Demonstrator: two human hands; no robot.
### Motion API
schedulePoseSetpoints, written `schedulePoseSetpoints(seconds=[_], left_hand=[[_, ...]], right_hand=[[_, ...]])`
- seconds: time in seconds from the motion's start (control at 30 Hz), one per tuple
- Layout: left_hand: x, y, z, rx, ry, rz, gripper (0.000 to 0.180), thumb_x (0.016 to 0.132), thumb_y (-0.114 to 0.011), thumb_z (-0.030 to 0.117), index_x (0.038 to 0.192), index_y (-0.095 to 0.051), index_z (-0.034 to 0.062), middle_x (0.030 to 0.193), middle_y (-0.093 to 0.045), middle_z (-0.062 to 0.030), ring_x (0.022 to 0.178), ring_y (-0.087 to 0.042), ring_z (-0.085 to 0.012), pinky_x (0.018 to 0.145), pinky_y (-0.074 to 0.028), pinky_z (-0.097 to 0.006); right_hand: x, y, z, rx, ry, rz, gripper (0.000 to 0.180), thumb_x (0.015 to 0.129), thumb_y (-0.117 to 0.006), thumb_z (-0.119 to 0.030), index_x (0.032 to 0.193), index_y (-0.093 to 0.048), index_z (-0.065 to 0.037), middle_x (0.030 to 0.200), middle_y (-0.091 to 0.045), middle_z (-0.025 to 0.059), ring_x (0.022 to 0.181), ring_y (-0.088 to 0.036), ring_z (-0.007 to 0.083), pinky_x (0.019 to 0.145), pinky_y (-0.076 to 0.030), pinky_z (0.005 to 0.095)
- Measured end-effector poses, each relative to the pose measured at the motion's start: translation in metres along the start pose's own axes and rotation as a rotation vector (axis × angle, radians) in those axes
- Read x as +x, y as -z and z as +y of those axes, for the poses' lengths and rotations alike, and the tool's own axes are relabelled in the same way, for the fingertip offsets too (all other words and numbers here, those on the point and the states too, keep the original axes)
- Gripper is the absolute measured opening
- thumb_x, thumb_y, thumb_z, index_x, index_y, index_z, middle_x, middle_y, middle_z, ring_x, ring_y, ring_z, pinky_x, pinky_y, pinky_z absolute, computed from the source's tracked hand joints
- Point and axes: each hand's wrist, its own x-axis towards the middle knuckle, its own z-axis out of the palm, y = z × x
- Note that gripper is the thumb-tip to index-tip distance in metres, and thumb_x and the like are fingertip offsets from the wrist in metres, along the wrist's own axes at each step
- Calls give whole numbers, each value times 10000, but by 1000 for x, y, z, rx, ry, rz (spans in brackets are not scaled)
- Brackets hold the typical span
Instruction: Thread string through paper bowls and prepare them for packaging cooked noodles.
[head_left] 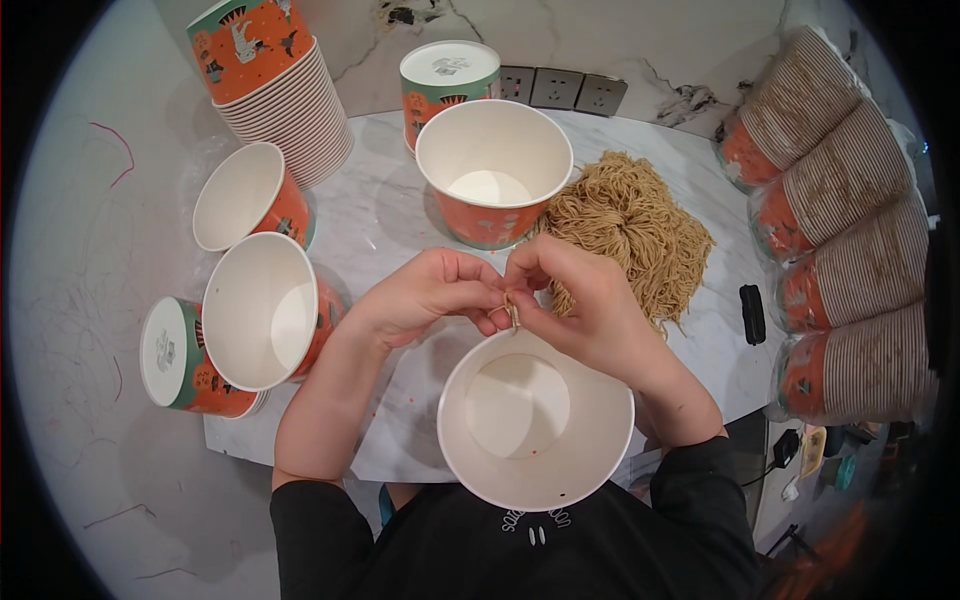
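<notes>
A paper bucket with a white inside sits at the table's near edge, its mouth tilted up toward me. A small dark hole shows near its closest rim. At its far rim, my left hand and my right hand meet with fingertips pinched together. Between them is a short piece of tan cord, looped at the rim; the fingers partly hide it, so whether it is knotted I cannot tell. Just beyond my right hand lies a large heap of tan cords.
Another open bucket stands beyond my hands, before an upside-down one. Along the left are a tall nested stack, more buckets and one on its side. Wrapped bucket stacks line the right, near a black object.
</notes>
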Motion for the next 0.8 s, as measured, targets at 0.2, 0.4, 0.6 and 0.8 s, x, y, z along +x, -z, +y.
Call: schedulePoseSetpoints(seconds=[0.2,0.4,0.6,0.8], left_hand=[[-6,1,7,128,-67,66,118,940,-668,109,964,-673,-6,902,-716,-80,813,-698,-140,762,-563,-263],[-7,-2,10,112,-63,75,78,926,-647,66,953,-664,-6,887,-705,-72,794,-686,-137,751,-558,-264],[-4,7,5,163,-53,47,65,930,-623,49,945,-651,-7,868,-695,-61,786,-675,-128,746,-551,-263],[-8,2,14,244,-57,97,51,942,-602,47,931,-629,4,868,-694,-60,797,-678,-130,760,-546,-263]], right_hand=[[-2,6,-6,-146,-213,-93,172,856,-754,-107,901,-608,-27,864,-641,87,746,-680,229,646,-535,337],[-5,-1,2,-74,-80,-50,132,845,-760,-128,830,-651,-54,826,-598,76,715,-642,252,618,-502,365],[-4,3,-6,-161,39,-98,123,816,-754,-19,848,-636,-32,849,-592,72,823,-618,256,724,-494,349],[-4,6,1,-113,54,-121,121,802,-749,-59,829,-635,-33,838,-583,89,831,-595,298,720,-493,395]])
